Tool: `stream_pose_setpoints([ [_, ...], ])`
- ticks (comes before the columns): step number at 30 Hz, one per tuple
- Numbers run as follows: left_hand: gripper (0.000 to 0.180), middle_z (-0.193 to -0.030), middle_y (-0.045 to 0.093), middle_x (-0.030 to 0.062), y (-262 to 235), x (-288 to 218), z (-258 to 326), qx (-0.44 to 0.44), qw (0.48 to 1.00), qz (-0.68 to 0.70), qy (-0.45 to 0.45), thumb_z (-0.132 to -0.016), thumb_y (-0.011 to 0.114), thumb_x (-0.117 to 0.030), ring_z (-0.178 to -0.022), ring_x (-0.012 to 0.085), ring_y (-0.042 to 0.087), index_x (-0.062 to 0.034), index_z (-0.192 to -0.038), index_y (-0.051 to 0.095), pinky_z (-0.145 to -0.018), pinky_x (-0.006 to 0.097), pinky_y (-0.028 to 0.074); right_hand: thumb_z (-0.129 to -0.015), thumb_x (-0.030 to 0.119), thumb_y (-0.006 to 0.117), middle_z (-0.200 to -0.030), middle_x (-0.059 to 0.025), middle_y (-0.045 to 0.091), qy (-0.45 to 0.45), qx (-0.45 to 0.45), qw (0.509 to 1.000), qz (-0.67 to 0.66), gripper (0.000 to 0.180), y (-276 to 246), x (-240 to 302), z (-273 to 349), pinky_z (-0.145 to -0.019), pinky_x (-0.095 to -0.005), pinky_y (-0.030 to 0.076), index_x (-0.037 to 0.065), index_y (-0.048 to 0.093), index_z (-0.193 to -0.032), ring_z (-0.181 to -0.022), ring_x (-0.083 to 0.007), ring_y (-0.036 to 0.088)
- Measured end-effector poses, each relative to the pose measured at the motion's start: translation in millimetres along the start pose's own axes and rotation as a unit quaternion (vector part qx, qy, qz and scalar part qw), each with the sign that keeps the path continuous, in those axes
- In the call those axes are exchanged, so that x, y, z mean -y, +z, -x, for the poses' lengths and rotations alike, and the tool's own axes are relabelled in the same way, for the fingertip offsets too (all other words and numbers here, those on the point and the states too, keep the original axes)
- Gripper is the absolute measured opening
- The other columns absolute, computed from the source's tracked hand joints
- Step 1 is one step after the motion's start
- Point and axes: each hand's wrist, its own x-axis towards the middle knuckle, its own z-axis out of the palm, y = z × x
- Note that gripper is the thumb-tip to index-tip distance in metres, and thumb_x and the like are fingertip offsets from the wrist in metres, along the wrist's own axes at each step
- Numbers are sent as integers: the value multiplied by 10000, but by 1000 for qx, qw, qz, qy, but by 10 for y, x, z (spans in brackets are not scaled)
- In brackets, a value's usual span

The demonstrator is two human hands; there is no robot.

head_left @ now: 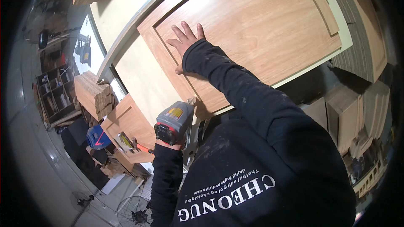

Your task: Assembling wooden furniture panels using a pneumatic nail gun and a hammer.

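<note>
My right hand lies with its fingers spread on a framed wooden panel resting on a pale board. It touches the frame strip and the recessed middle. In my left hand is a grey nail gun with red trim and a yellow label. Most of that hand is hidden behind the gun's body, so the trigger finger does not show. The gun's nose meets the panel's near left corner, or sits very close above it.
Another nail gun lies at the far left. Stacked wooden boards stand left, more stacks at right. A smaller framed panel carries an orange-handled tool. A compartment shelf and a fan stand lower.
</note>
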Motion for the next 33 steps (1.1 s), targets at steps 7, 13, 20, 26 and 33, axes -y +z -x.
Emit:
stream_pose_setpoints([
  [7, 537, -1118, 514, 100, -57, 7, 177, -18, 998, 58, -27, -606, 588, -103, -1077, 274, 458, -115, -1134, 494, -917, 365, 375, -592, 488, 681, -1420, -73, 42, -6, 10, 1000, -12, 874, -30, -1, 16, -1009, -543, 12, 238, 254, -1312, -1305, -273, -46],
  [13, 544, -1081, 533, 101, -273, -54, 277, 0, 967, 191, -171, -596, 623, -94, -1033, 273, 495, -97, -1124, 495, -882, 365, 400, -596, 492, 677, -1420, -72, 40, 7, 19, 1000, 1, 873, -68, -2, 14, -1010, -540, 13, 236, 251, -1314, -1304, -271, -51],
  [20, 559, -1066, 536, 96, -174, -1, 346, -47, 924, 305, -225, -583, 660, -57, -1003, 251, 513, -71, -1115, 491, -850, 338, 422, -590, 517, 682, -1423, -70, 17, 7, 34, 999, 3, 896, -60, 39, 2, -1008, -545, -15, 237, 245, -1320, -1303, -266, -73],
  [26, 511, -1080, 534, 101, -135, 47, 292, -21, 957, 221, -185, -639, 633, -108, -1002, 252, 514, -71, -1127, 483, -852, 338, 421, -581, 528, 684, -1422, -71, 21, 4, 24, 1000, -2, 898, -28, 25, -3, -1008, -544, -17, 237, 256, -1315, -1303, -267, -73],
  [33, 453, -1164, 493, 105, 44, 192, 262, 49, 961, 183, -202, -756, 532, -267, -1079, 240, 464, -78, -1161, 454, -931, 346, 367, -582, 505, 685, -1421, -76, 27, 10, 24, 1000, 6, 889, -92, 18, -5, -1002, -557, -10, 237, 253, -1311, -1302, -282, -64],
])
